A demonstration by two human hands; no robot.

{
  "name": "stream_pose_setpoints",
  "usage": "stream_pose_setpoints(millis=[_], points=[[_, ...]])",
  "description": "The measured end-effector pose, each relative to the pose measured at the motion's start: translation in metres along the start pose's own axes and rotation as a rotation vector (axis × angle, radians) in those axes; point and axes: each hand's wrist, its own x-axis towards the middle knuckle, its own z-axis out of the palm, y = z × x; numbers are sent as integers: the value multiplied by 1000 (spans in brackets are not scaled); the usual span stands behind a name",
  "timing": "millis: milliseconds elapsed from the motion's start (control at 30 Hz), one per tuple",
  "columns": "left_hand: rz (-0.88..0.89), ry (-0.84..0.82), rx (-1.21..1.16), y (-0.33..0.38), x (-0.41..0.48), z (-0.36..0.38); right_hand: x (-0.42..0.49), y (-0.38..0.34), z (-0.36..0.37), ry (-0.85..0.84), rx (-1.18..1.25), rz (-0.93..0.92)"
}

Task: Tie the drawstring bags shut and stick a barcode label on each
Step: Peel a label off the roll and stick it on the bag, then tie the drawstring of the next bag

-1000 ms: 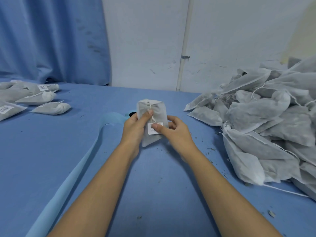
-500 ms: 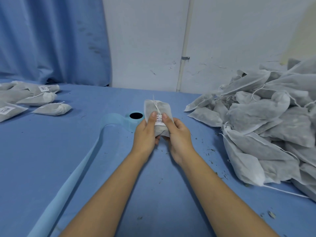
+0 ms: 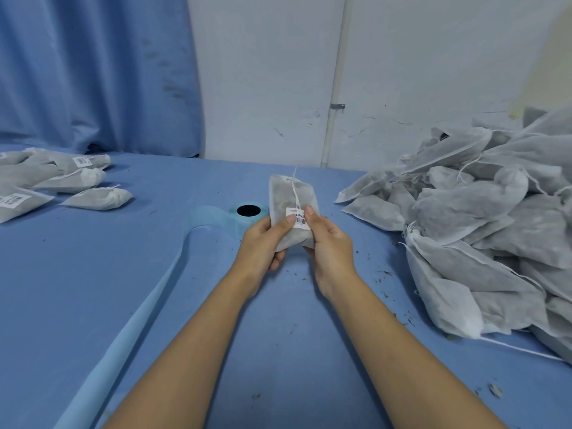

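While both thumbs (image 3: 289,218) press on the small white barcode label (image 3: 299,220), I read the head view as the sticking step, nearly done for this one. The grey-white non-woven drawstring bag (image 3: 291,199) is held upright above the blue cloth-covered table (image 3: 93,274), near its middle. Its thin white drawstring (image 3: 294,185) runs down the front face.

My left hand (image 3: 263,246) grips the bag's left edge, fingers curled behind and thumb on the label. My right hand (image 3: 331,243) grasps the right edge the same way. Whether the knot is tight I cannot tell.

Next, I judge, comes a firm rub across the label so its corners bond to the soft fabric. After that the bag can join the labelled grey bags (image 3: 62,181) lying at far left.

Through the thin fabric the held bag shows dark dried plant matter, loosely filling it. At right, a heaped pile of like bags (image 3: 479,230), also filled, bears no label that I can see. A pale blue label roll (image 3: 247,218) stands just behind my left hand.
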Motion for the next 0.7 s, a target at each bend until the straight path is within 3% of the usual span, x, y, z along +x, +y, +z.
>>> stream_pose_setpoints(millis=[100, 167, 267, 533, 600, 700], points=[[-52, 96, -191, 7, 2, -3, 6, 1, -3, 41, -46, 40], [-16, 198, -532, 21, 9, -10, 9, 1, -7, 81, -37, 106], [105, 192, -936, 35, 20, -28, 11, 2, -13, 99, 6, 159], [36, 82, -566, 23, 15, -6, 15, 1, -16, 125, -13, 123], [33, 52, -471, 22, 15, 1, 20, -2, -22, 176, -264, 19], [-10, 37, -328, 22, 16, 14, 30, -7, -38, 260, -839, -225]])
